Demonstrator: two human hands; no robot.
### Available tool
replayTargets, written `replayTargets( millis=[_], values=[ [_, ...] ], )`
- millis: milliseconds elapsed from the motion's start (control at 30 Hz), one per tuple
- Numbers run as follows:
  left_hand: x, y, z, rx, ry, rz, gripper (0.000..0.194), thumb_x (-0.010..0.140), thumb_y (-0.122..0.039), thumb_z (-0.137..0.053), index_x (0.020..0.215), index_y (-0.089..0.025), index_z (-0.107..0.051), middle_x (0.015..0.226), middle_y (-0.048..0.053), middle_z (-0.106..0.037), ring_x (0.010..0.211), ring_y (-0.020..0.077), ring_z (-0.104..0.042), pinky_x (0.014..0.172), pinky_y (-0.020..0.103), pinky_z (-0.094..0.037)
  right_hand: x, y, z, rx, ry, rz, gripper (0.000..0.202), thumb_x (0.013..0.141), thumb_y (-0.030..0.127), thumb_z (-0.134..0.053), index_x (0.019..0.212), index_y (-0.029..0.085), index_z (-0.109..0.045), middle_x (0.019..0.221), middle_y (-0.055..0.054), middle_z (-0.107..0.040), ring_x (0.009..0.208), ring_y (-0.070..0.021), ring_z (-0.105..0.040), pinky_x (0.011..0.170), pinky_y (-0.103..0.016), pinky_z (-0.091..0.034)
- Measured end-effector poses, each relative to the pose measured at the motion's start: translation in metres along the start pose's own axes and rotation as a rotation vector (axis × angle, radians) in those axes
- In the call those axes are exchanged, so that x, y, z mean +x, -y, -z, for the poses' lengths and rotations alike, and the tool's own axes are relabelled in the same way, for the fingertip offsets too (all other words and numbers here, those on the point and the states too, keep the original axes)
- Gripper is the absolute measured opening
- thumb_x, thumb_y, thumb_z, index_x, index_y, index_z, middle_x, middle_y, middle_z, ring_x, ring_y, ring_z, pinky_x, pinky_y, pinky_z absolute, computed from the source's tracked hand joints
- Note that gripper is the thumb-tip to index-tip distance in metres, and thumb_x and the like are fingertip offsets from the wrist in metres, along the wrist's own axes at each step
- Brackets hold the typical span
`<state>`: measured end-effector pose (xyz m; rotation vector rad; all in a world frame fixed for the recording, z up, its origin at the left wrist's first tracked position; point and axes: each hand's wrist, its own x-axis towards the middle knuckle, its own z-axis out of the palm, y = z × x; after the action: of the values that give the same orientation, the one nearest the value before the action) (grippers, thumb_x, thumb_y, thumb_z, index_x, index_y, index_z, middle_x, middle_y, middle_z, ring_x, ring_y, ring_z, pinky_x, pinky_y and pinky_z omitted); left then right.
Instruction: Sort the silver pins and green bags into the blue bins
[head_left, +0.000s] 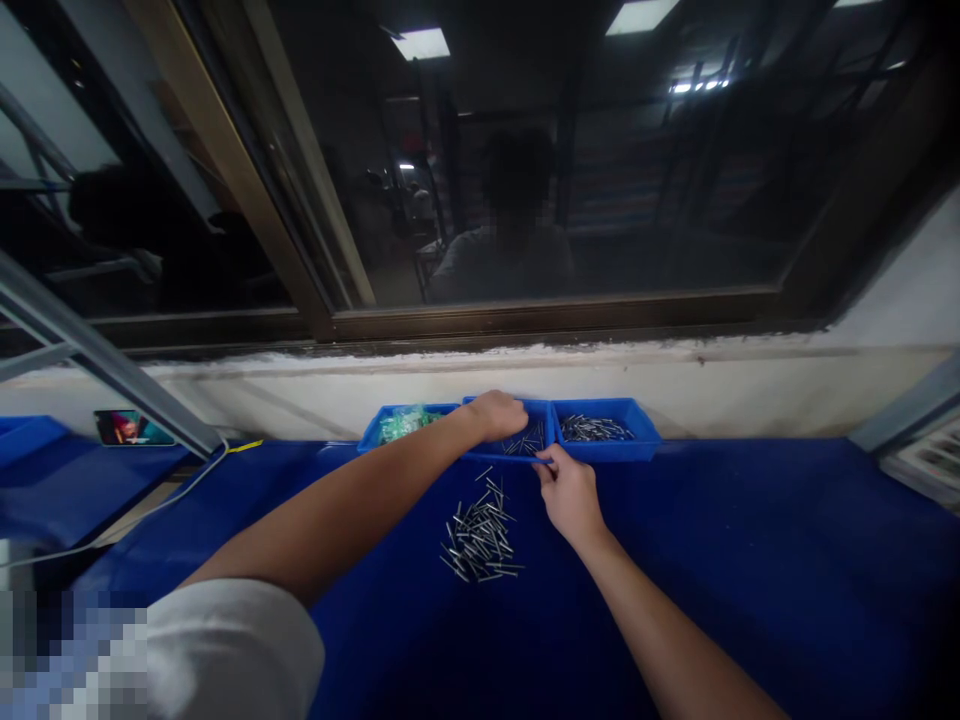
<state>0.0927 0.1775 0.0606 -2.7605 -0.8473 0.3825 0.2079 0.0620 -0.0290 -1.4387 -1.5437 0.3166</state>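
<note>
"What's around you at that blue table [750, 560]?"

"A dark sliding window [660, 200], full of reflections, stands behind it, above a pale wall [712, 395]. Over to my left, a smartphone [133, 428] with a lit screen is set near that wall."

"And straight ahead?"

"A row by the wall: the left blue bin [373, 430] with green and clear plastic packets [409, 424], the middle blue bin [536, 412] with scattered nail-like fasteners [529, 440], and the right blue bin [611, 453] with a thicker heap of similar metal pieces [598, 429]."

"Where are your hands?"

"My right hand [571, 492] is pinching the front rim of the middle blue bin, near its right corner. My left hand [501, 413] is over that same bin, fingers curled downward."

"Is the left one gripping anything?"

"I can't tell; the back of my hand hides the fingertips."

"Any fasteners outside the bins?"

"Yes, a loose pile [480, 537] lies on the table, nearer me than the middle blue bin, its pieces crossing at all angles. One stray piece [484, 473] sits between the two."
</note>
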Motion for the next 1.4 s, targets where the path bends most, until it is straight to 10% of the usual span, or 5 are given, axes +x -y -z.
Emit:
replayTargets(
  millis=[367,833,1133,1400],
  values=[
    [-0.011,0.009,0.020,-0.041,0.021,-0.012,0.024,0.075,-0.026,-0.052,0.089,-0.011,-0.065,0.079,0.013,-0.066,0.068,0.0205,-0.062,0.061,0.028,-0.044,0.001,0.001,0.000,-0.053,0.015,-0.014,0.013,0.079,0.019,-0.046,0.079,0.019,-0.059,0.066,-0.004,-0.063,0.055,-0.0142,-0.057,0.053,-0.022,-0.038],
    [-0.019,0.027,0.034,-0.944,0.126,-0.034,0.013,0.074,-0.023,-0.045,0.070,-0.016,-0.055,0.041,-0.005,-0.044,0.041,0.0086,-0.042,0.050,0.022,-0.036,0.002,-0.001,-0.002,0.012,0.018,-0.028,0.016,0.078,0.021,-0.045,0.089,0.019,-0.057,0.067,-0.002,-0.062,0.059,-0.0143,-0.058,0.056,-0.022,-0.041],
    [0.032,-0.011,0.072,-0.469,-0.213,-0.122,0.017,0.067,-0.023,-0.050,0.071,-0.013,-0.063,0.061,0.003,-0.060,0.057,0.0123,-0.052,0.054,0.024,-0.037,0.003,0.001,-0.002,0.025,0.038,-0.038,0.039,0.073,0.019,-0.049,0.112,0.019,-0.054,0.077,-0.002,-0.060,0.061,-0.0125,-0.055,0.061,-0.023,-0.045],
    [0.063,-0.037,0.059,-0.261,-0.125,-0.011,0.028,0.069,-0.030,-0.054,0.089,-0.017,-0.069,0.086,0.011,-0.067,0.077,0.0220,-0.061,0.062,0.028,-0.044,0.002,0.002,-0.002,0.034,0.056,-0.050,0.046,0.071,0.018,-0.050,0.117,0.018,-0.051,0.081,-0.003,-0.060,0.064,-0.0133,-0.054,0.063,-0.024,-0.045]
  ],
)
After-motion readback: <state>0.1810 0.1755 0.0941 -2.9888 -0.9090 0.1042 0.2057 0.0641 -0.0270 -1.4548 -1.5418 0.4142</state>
